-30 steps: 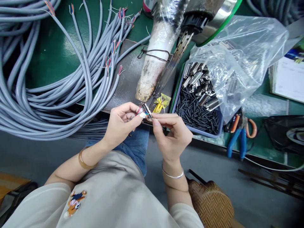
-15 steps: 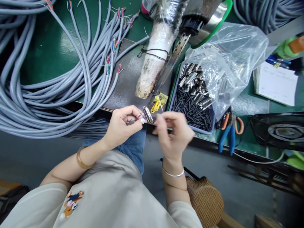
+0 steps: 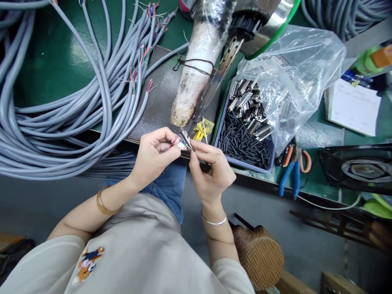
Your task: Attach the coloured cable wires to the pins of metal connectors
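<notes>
Between my two hands is a metal connector (image 3: 185, 139) with a row of pins, tilted at the table's front edge. My left hand (image 3: 157, 153) pinches the thin coloured wires beside it, a red one looping over the fingers. The fingertips of my right hand (image 3: 212, 169) close on the connector's lower right end. Just behind it lie yellow pieces (image 3: 200, 132). The tip of a soldering iron (image 3: 203, 102) comes down close behind the connector, next to a white wrapped tube (image 3: 183, 98) with a scorched end.
Grey cables (image 3: 101, 98) with stripped ends cover the left. At the right stand a bin of black sleeves (image 3: 245, 143) and connectors, a plastic bag (image 3: 300, 81), blue-handled pliers (image 3: 289, 177) and a paper pad (image 3: 352, 106). A woven stool (image 3: 260, 257) is below.
My right hand has moved left and its fingers have closed on the connector. The connector has tilted further. The whole view has shifted slightly.
</notes>
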`<control>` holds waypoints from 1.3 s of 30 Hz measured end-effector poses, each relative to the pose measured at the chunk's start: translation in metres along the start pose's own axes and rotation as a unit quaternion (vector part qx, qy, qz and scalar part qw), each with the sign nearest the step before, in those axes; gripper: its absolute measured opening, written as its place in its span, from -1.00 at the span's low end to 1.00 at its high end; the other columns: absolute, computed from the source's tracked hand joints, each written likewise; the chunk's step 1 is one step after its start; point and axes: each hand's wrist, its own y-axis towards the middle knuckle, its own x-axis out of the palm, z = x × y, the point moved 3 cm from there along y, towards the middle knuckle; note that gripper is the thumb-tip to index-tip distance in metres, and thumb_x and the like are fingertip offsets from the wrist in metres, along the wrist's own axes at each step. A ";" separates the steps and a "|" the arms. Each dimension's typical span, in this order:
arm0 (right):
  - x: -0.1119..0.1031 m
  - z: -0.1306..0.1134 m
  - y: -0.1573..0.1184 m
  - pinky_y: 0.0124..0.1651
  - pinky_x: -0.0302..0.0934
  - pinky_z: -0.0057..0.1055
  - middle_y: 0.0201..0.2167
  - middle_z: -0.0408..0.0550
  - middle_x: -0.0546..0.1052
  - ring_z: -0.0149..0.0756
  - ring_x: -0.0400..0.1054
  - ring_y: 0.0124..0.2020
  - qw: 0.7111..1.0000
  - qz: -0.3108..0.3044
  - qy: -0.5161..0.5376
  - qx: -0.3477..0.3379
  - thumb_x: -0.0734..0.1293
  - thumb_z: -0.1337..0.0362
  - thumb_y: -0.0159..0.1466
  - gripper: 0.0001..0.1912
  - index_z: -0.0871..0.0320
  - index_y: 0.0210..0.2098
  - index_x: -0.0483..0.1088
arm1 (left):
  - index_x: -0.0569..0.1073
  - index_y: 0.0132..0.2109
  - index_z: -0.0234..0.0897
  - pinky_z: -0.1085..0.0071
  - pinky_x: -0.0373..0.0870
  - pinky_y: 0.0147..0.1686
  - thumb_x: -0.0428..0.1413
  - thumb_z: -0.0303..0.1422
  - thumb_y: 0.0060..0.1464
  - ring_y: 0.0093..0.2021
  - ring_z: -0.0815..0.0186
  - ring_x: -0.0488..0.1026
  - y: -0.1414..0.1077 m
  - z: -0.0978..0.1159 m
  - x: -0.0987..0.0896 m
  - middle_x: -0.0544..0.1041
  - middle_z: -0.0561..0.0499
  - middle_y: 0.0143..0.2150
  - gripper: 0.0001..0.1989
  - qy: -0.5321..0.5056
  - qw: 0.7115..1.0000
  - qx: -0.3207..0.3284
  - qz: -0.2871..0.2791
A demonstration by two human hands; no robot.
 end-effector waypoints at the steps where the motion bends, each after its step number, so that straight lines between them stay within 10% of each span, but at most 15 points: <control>1: 0.001 -0.001 0.001 -0.11 0.54 -0.34 -0.13 -0.08 0.70 -0.29 0.63 -0.14 1.000 0.011 -0.012 -0.008 0.41 0.47 0.28 -0.81 0.06 -0.21 0.41 | 0.43 -0.50 -0.30 0.60 0.27 -0.53 0.23 -0.49 -0.16 -0.50 0.50 0.30 0.001 0.000 0.000 0.43 0.11 -0.51 -0.89 0.012 1.000 0.010 0.010; 39: 0.005 0.000 0.010 -0.15 0.52 -0.35 -0.17 -0.11 0.70 -0.30 0.63 -0.20 0.999 0.039 -0.024 -0.025 0.43 0.47 0.26 -0.80 0.05 -0.22 0.43 | 0.41 -0.45 -0.28 0.59 0.21 -0.55 0.25 -0.47 -0.11 -0.55 0.54 0.25 0.003 0.001 0.003 0.43 0.13 -0.50 -0.87 0.050 0.997 0.029 0.043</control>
